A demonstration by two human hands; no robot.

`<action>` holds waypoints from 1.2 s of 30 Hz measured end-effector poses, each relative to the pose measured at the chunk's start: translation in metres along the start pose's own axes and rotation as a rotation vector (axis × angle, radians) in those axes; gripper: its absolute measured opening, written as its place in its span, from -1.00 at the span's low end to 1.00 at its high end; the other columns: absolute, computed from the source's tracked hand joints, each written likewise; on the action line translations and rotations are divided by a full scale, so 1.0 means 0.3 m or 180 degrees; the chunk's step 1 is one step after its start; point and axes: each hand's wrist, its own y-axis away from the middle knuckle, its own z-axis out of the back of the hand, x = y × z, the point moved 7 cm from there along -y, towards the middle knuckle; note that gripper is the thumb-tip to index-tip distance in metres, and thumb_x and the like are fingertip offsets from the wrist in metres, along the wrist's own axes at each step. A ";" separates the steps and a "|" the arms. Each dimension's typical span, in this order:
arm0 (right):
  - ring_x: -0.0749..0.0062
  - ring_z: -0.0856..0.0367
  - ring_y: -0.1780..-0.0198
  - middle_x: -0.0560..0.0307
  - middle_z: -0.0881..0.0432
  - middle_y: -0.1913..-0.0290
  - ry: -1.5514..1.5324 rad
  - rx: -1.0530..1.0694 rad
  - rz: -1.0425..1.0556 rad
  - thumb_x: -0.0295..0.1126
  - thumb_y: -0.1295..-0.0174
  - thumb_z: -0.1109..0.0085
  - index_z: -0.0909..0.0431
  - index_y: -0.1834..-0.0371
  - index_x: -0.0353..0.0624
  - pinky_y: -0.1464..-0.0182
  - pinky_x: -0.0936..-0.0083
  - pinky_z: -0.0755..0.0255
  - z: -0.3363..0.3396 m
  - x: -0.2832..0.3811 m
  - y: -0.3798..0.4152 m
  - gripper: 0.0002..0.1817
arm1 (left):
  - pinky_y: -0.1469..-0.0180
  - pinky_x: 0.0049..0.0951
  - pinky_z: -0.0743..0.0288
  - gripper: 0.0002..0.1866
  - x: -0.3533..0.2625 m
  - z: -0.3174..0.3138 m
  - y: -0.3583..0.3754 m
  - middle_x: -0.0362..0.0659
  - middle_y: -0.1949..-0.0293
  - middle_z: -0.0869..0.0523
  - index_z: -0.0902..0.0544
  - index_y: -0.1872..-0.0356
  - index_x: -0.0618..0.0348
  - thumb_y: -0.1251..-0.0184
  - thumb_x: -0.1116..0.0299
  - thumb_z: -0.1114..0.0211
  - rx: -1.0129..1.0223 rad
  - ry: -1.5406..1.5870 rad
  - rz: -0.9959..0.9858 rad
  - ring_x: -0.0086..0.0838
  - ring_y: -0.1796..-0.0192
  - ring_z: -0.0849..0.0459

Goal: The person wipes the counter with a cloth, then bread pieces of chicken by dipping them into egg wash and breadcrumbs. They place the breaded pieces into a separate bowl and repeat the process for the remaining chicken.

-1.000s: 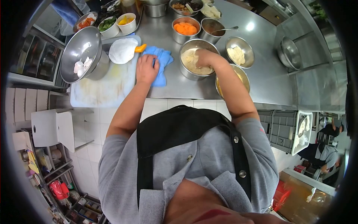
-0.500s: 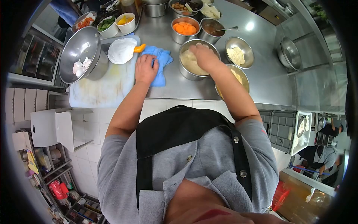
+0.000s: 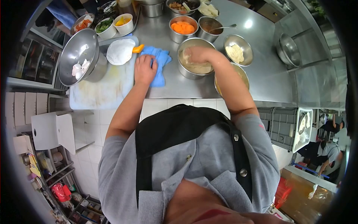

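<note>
My right hand (image 3: 197, 55) reaches down into a deep steel pot (image 3: 191, 73) of pale, wet, batter-like mixture (image 3: 198, 67). Its fingers are partly sunk in the mixture, so I cannot tell whether they hold anything. My left hand (image 3: 145, 70) lies with fingers outstretched at the right edge of the white cutting board (image 3: 99, 91), against a crumpled blue cloth (image 3: 159, 63). Just above that hand, an orange handle (image 3: 138, 48) sticks out beside a flat, white, rounded piece (image 3: 121, 51) on the board.
A steel bowl (image 3: 77, 46) with pale pieces inside tilts at the board's left. Two bowls stand right of the pot, one with pale-yellow powder (image 3: 235, 53), the other (image 3: 244, 76) under my forearm. Behind are carrot slices (image 3: 182, 28) and a spoon (image 3: 225, 27) in a sauce pot.
My right hand has gone lower into the pot and shifted slightly left, with the wrist bent more over the rim. My left hand stays in place by the cloth.
</note>
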 end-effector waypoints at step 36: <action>0.13 -0.47 -0.14 -0.10 -0.50 -0.07 0.0827 -0.1111 0.0305 -0.43 0.07 -0.27 -0.46 -0.03 -0.21 -0.14 0.31 -0.38 -0.012 -0.043 0.051 -0.50 | 0.00 -0.22 -0.37 -0.83 0.000 -0.006 0.003 -0.18 0.20 -0.57 -0.60 0.28 0.01 -0.11 0.27 -0.19 0.0021 -0.0123 0.0034 -0.20 0.09 -0.48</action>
